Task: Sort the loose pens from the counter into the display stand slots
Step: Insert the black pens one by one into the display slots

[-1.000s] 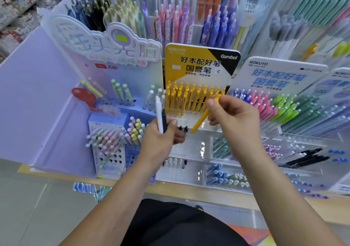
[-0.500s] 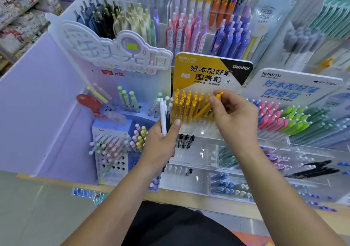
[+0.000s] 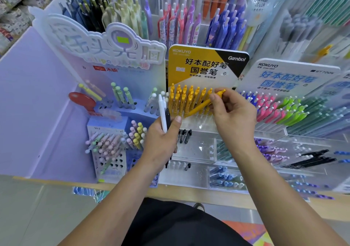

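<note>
1. A yellow pen is pinched by the right hand, slanted across the yellow row of the display stand;
2. A white pen and a black pen are gripped upright by the left hand.

Bright, even shop light falls from above and casts only faint shadows. Small glare spots glint on the clear acrylic trays. Wide-angle distortion bends the edges, where the hanging pens at upper right blur; the centre stays fairly sharp.
</note>
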The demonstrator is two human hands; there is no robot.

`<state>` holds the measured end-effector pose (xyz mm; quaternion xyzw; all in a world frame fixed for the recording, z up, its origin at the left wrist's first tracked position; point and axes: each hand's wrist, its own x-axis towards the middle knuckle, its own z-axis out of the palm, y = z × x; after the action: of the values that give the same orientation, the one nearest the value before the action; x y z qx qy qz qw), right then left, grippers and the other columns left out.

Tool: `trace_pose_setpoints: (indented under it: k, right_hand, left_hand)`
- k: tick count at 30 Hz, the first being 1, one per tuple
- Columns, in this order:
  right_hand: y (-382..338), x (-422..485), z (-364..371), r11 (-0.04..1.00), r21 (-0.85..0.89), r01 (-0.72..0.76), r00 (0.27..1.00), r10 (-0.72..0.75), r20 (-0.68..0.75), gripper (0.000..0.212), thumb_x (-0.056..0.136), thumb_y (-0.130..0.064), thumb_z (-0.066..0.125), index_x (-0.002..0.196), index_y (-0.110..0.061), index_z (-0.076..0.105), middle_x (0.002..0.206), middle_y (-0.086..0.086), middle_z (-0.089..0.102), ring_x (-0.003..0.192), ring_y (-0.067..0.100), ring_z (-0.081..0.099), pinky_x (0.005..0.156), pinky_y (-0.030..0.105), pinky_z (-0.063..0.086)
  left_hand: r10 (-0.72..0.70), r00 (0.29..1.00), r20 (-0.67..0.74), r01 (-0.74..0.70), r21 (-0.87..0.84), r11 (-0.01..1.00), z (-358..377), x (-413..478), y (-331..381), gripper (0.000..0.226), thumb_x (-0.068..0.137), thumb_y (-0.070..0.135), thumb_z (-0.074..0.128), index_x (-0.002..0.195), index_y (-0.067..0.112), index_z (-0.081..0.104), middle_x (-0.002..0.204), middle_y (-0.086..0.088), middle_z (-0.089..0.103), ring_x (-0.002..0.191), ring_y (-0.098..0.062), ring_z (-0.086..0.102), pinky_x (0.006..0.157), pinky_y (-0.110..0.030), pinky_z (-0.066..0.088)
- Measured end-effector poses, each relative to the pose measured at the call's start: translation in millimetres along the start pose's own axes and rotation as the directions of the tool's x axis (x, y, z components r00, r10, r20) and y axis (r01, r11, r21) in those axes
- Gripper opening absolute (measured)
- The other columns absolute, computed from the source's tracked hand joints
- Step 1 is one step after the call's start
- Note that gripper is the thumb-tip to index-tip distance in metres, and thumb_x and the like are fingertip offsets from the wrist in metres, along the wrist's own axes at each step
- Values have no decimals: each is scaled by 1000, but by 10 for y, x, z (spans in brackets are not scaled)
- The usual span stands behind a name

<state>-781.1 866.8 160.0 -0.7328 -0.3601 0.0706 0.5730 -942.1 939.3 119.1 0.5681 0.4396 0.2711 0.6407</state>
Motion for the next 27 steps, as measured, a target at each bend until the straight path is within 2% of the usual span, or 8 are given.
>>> trace_pose_setpoints:
  k: [3,7,12,17,20,24,27]
  right_hand:
    - [21,-13,51,997,-67,33,999,-32,16,19,99,-23,67,85,-10,67,66,7,59,62,27,54,60,47,50]
    - [21,25,3,999,-13,41,996,-41,-78,7,98,-24,67,92,-20,68,75,9,66,70,31,62,66,47,55]
    - [36,10,10,993,-94,72,997,-73,-8,13,100,-25,65,93,-14,69,72,8,65,67,30,63,65,47,55]
    - [-36,71,14,970,-214,116,993,-121,-10,12,100,-20,63,93,-13,68,70,-2,63,62,15,58,63,37,52]
    - [-25,29,-20,971,-215,106,994,-109,-2,11,100,-20,63,93,-14,69,68,-1,63,62,15,57,61,33,50]
    - [-17,-24,-5,975,-204,90,996,-91,6,10,101,-20,63,94,-14,68,69,0,63,60,16,55,60,39,50]
    - [-81,-46,22,976,-177,127,991,-134,-26,10,101,-17,62,97,-11,69,72,-2,63,62,15,58,60,39,52]
  left_hand:
    - [8,1000,20,-8,19,1000,56,-13,4,31,103,40,63,98,9,60,57,4,46,50,-17,46,52,-37,48]
    - [2,1000,20,-2,1,1000,69,3,23,33,103,39,64,99,6,59,59,1,45,52,-18,45,53,-36,49]
    - [1,1000,-5,-1,11,1000,54,27,11,32,104,38,63,96,7,58,54,6,45,50,-17,45,51,-33,47]
    - [-3,1000,1,3,-5,1000,52,42,3,29,103,38,64,95,11,59,56,4,46,51,-17,46,53,-37,48]
    - [-2,1000,-5,3,2,1000,42,63,-1,29,103,39,64,95,12,59,55,4,47,49,-17,46,53,-36,47]
    - [4,1000,0,-4,21,1000,44,73,0,29,103,40,64,90,15,57,56,2,48,49,-18,47,52,-37,48]
    - [13,1000,7,-13,33,999,39,72,0,29,103,40,64,89,16,57,56,2,48,50,-19,48,51,-37,49]
